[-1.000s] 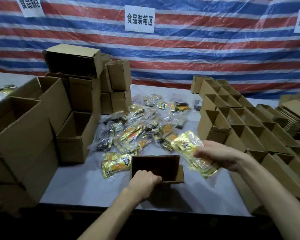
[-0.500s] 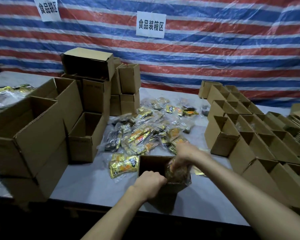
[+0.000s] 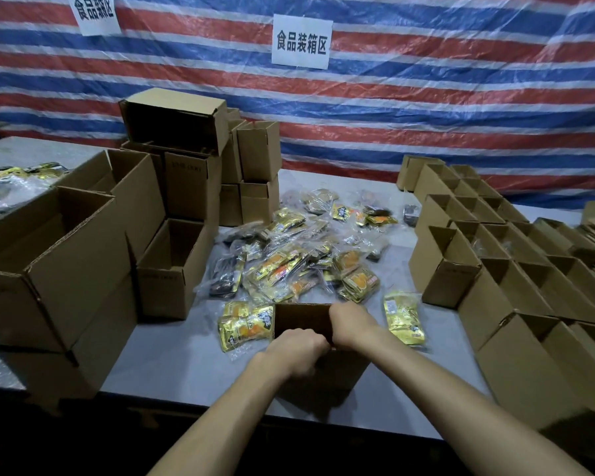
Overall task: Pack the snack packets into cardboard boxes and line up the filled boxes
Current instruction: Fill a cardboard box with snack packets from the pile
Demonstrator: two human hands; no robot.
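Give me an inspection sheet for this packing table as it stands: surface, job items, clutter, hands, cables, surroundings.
Surface: grey table, crowded, with a bare strip along the near edge.
Job's things: front box open near the front edge; loose snack packets heaped behind it; one gold packet on its left, another on its right; rows of open boxes on the right.
Clutter: large cartons on the left; stacked boxes at the back.
Hands: left hand grips the front box's near rim; right hand reaches into it, fingers hidden.
Cables: nothing seen.
Surroundings: striped tarp with white signs.
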